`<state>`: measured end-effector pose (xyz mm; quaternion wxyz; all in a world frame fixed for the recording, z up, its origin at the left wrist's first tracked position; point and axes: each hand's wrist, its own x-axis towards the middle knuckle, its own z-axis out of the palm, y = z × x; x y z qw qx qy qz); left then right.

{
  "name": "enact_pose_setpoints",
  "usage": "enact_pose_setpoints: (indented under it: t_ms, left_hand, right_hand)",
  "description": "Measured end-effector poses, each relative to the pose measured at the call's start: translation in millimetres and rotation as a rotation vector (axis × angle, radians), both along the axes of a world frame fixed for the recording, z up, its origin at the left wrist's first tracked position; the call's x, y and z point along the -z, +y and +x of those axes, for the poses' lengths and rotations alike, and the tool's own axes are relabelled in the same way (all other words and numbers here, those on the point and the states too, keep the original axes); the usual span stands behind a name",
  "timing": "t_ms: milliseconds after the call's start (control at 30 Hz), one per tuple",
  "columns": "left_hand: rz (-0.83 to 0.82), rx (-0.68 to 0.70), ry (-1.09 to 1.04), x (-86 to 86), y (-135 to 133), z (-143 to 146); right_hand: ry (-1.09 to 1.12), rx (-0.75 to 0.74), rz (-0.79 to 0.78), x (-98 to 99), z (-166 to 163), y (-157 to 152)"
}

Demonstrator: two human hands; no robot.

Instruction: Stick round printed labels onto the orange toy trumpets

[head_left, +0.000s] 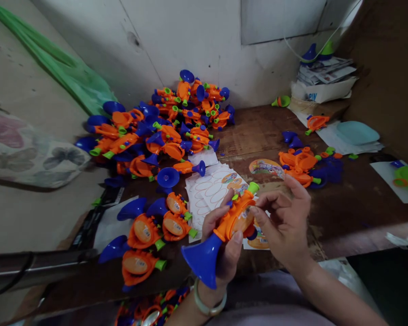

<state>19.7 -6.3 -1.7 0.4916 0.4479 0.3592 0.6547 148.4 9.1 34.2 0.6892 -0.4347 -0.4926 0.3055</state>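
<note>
A toy trumpet (236, 219), orange with a blue bell and a green mouthpiece, is tilted in my left hand (226, 256), whose fingers and thumb wrap its body. The bell points down toward me. An oval sticker sits on the trumpet's side, facing up. My right hand (285, 222) is at that side, thumb and a finger pinched together at the sticker's edge. A second colourful oval sticker (267, 168) clings to the tip of my raised right index finger. Beneath my hands lie sticker sheets (207, 190), some ovals peeled off.
Toy trumpets (170, 140) are heaped against the wall. Several with stickers (143, 231) lie at left. More orange bodies (299, 163) and blue parts lie at right, near a light-blue dish (357, 132). A paper-filled box (323, 88) stands at the back right. More toys show below the table edge.
</note>
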Motion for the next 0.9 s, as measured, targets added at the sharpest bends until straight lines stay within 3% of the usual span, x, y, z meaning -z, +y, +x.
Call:
enact_pose_setpoints:
  t_ms: [267,433,467,567,633,733,800,833,900]
  left_hand:
    - [0.068,-0.014,0.012,8.4,0,-1]
    - [0.033,-0.044,-0.026,9.4,3,0]
    - [-0.007,-0.021,-0.058,8.8,4,2]
    - [-0.084,0.012,-0.186,7.9,9,11]
    - [-0.149,0.008,-0.253,9.2,11,18]
    - [-0.281,0.068,-0.231,13.7,11,23]
    - [-0.272,0.116,-0.136,16.3,9,21]
    - [-0.221,0.129,-0.082,17.0,7,18]
    - [-0.081,0.149,0.018,16.2,5,12]
  right_hand:
    - [-0.135,0.02,0.027,4.3,2,2]
    - [-0.343,0.316,0.025,17.7,17,20]
    - [-0.315,0.26,0.003,19.7,19,22]
    - [-0.159,-0.144,-0.109,21.6,19,23]
    - [-0.078,-0.219,-0.132,19.6,19,22]
    - [-0.098,0.09,0.015,14.3,24,25]
    - [-0.207,0.266,0.173,11.8,27,24]
    - [-0.284,0.29,0.216,11.4,27,22]
    - [-0.44,0.202,0.213,12.6,23,12]
